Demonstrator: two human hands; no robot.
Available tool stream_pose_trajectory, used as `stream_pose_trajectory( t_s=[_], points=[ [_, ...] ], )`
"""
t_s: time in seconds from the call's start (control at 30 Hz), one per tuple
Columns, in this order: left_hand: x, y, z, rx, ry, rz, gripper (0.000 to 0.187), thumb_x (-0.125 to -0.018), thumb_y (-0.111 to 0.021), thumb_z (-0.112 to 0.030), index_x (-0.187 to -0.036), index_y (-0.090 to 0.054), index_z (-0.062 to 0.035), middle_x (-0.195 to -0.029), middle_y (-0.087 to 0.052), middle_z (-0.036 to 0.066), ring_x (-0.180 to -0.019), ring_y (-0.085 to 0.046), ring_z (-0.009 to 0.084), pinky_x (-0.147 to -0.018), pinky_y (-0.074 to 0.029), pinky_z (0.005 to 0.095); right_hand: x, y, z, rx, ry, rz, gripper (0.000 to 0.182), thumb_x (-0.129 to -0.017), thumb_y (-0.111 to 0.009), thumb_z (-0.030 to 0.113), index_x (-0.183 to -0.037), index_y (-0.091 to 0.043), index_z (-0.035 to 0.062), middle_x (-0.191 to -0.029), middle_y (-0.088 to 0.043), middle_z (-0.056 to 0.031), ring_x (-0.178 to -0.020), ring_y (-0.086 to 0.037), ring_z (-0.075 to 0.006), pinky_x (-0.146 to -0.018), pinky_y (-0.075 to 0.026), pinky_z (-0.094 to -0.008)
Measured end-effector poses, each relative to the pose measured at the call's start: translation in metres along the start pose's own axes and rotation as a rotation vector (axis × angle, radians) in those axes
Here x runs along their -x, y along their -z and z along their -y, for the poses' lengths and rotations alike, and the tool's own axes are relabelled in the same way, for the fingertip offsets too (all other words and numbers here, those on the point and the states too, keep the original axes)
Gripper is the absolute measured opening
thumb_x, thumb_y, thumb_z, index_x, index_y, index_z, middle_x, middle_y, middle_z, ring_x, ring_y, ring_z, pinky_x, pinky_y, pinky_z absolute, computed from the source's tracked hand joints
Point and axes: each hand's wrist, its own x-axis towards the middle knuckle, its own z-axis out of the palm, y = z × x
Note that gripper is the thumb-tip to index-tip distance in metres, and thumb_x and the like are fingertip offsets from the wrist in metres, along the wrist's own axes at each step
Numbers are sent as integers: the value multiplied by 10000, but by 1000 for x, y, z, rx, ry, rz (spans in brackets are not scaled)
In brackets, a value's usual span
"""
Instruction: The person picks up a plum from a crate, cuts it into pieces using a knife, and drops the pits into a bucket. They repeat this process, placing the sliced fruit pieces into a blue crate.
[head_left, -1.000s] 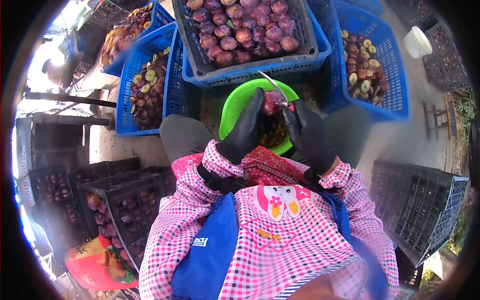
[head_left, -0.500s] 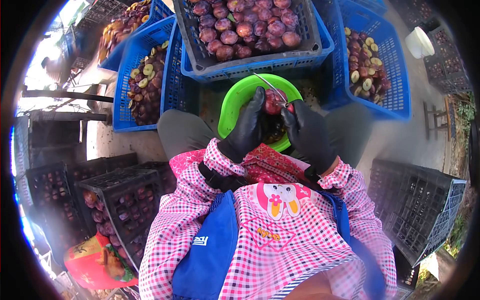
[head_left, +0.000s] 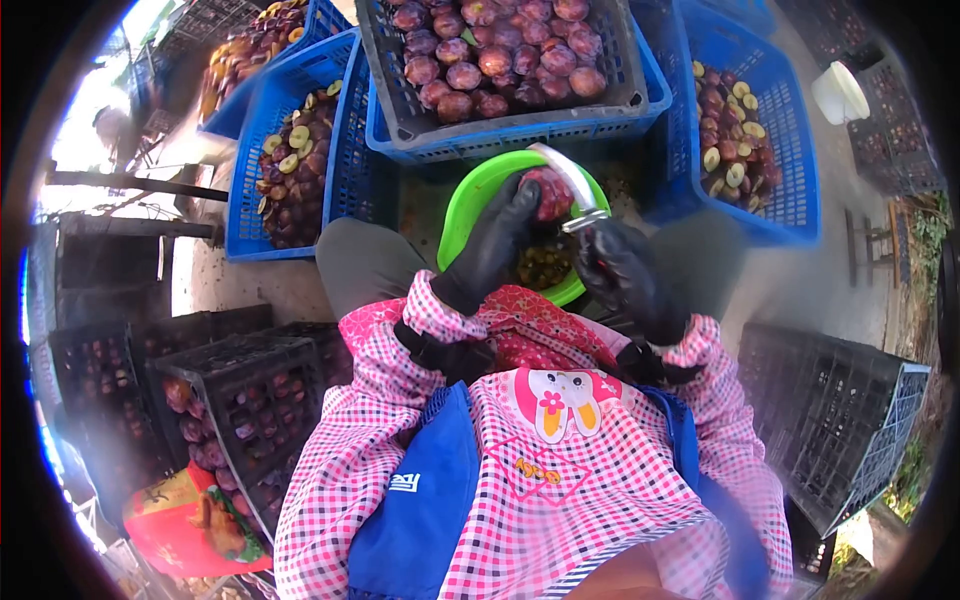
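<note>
My left hand (head_left: 492, 238), in a black glove, is closed around a red-purple plum (head_left: 548, 196) above a bright green basin (head_left: 457, 222). My gloved right hand (head_left: 622, 272) grips a knife (head_left: 570, 172) by its handle. Its curved, shiny blade points up and to the left, overlapping the plum's right side in this view. Dark and yellowish plum pieces (head_left: 543, 264) lie at the bottom of the basin, which stands between my knees.
Ahead, a black crate of whole plums (head_left: 500, 60) rests on a blue crate (head_left: 520, 140). Blue crates of halved plums flank it at left (head_left: 345, 150) and right (head_left: 790, 150). Black crates stand beside me at left (head_left: 240, 365) and right (head_left: 830, 420). A white bucket (head_left: 840, 95) is farther right.
My right hand has drawn down and slightly right, away from the plum. The knife blade has turned to show its broad side. My left hand still holds the plum.
</note>
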Motion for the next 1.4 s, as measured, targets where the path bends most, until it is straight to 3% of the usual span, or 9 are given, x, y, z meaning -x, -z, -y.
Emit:
stream_pose_trajectory(
  t_s=[0.07,0.17,0.63,0.83,1.0,1.13,1.27,1.33,1.4],
  points=[
    [-3,6,-6,59,9,65,465,-1008,-510,-349,-1316,-467,-4,-1219,-560,66,-1151,-531,162,-971,-458,326,7,-12,9,87,19,-78,302,-990,-547,306,-1101,-556,25,-665,-525,-47,-597,-518,-98,-508,-429,-343],
    [2,-2,-19,-54,-10,24,589,-975,-568,-365,-1379,-405,31,-1302,-530,101,-1217,-515,183,-1058,-406,339,0,-16,3,1020,317,-369,231,-979,-540,257,-1066,-554,44,-699,-602,-163,-594,-621,-286,-530,-441,-398],
    [7,-13,-23,-421,-108,-22,605,-954,-599,-388,-1366,-428,20,-1302,-534,95,-1189,-530,183,-1042,-410,330,-12,-16,-33,1360,324,-480,220,-968,-533,263,-1045,-521,57,-720,-630,-189,-624,-618,-404,-538,-470,-485],
    [10,-34,-32,502,189,139,481,-972,-584,-302,-1318,-459,8,-1236,-554,114,-1152,-537,197,-1029,-408,357,-17,-22,-35,1311,448,-515,254,-954,-551,248,-1086,-519,34,-729,-624,-191,-604,-610,-405,-527,-470,-483],
    [10,-39,-33,-805,-294,-103,420,-1014,-474,-309,-1295,-473,2,-1238,-542,121,-1164,-523,207,-1018,-404,343,-15,-11,-42,1264,452,-497,257,-945,-563,225,-1108,-520,31,-740,-626,-186,-623,-616,-406,-533,-476,-474],
    [7,-23,-21,16,-65,7,510,-911,-665,-235,-1315,-461,0,-1258,-536,121,-1184,-516,211,-1030,-395,346,-17,-20,-34,1251,520,-482,248,-941,-571,211,-1097,-512,28,-733,-617,-190,-626,-612,-413,-532,-467,-478],
    [2,-18,-23,-171,-31,-34,540,-914,-664,-247,-1345,-445,-7,-1270,-541,109,-1195,-514,204,-1041,-384,347,-14,-15,-37,1176,480,-449,218,-945,-569,213,-1051,-500,36,-735,-610,-195,-637,-607,-422,-533,-462,-481],
    [7,-21,-32,-1109,-452,-39,505,-966,-589,-320,-1328,-472,13,-1272,-552,85,-1195,-516,190,-1057,-366,344,-9,-19,-38,1154,466,-451,208,-947,-566,214,-1035,-496,38,-736,-610,-196,-641,-605,-425,-536,-462,-482],
    [8,-30,-33,-789,-331,-68,501,-965,-591,-321,-1322,-478,12,-1271,-554,86,-1199,-516,194,-1070,-351,344,-16,-17,-32,1143,492,-449,200,-950,-563,214,-1019,-493,40,-738,-609,-197,-644,-604,-427,-539,-462,-482]
  ],
)
